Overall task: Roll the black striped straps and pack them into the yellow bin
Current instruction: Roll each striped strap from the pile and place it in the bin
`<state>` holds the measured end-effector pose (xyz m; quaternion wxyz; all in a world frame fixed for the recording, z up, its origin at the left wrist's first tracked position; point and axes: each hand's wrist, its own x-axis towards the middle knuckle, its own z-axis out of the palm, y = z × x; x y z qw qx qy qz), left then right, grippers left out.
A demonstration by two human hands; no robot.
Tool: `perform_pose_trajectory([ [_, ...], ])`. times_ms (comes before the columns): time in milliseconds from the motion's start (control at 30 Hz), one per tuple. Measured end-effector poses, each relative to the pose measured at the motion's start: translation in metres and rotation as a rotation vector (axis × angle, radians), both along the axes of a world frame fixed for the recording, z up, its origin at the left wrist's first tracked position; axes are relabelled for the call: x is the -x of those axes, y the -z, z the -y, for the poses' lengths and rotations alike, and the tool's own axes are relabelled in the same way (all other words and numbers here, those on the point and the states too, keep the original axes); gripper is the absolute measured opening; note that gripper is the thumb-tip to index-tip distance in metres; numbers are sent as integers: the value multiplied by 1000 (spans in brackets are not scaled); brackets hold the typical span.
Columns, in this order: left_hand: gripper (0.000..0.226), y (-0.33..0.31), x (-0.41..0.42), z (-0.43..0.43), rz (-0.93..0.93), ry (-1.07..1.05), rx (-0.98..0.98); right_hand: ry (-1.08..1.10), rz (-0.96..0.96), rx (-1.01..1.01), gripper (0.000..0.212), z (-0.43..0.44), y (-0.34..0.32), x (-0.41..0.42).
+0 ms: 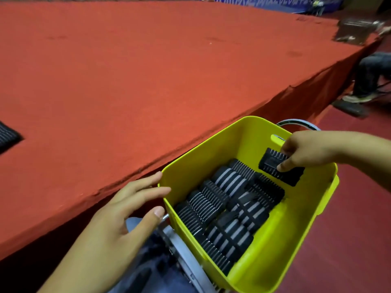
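Rolled strap going into the bin

The right hand (pixel 311 151) pinches a rolled strap (pixel 280 167) over the far end of the yellow bin (pixel 281 246); the left hand (pixel 127 210), fingers spread, touches its near rim. Packed rolls (pixel 228 210) fill the floor beside the red worktop (pixel 148 70). Released loosely, the roll could unwind or sit proud of its neighbours.

yellow bin (pixel 264 256) holds black rolled straps (pixel 222 208) with grey-white stripes; the surface (pixel 127 70) is orange-red.
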<state>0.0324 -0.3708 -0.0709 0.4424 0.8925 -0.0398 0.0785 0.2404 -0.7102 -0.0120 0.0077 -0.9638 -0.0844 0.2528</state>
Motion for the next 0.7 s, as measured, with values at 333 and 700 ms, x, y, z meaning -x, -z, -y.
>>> perform_pose_trajectory([
  [333, 37, 1, 1, 3, 20, 0, -8, 50, 70, 133, 46, -46, 17, -19],
  [700, 47, 6, 0, 0, 24, 32, -2, -8, 212, 246, 33, -93, 74, -39],
])
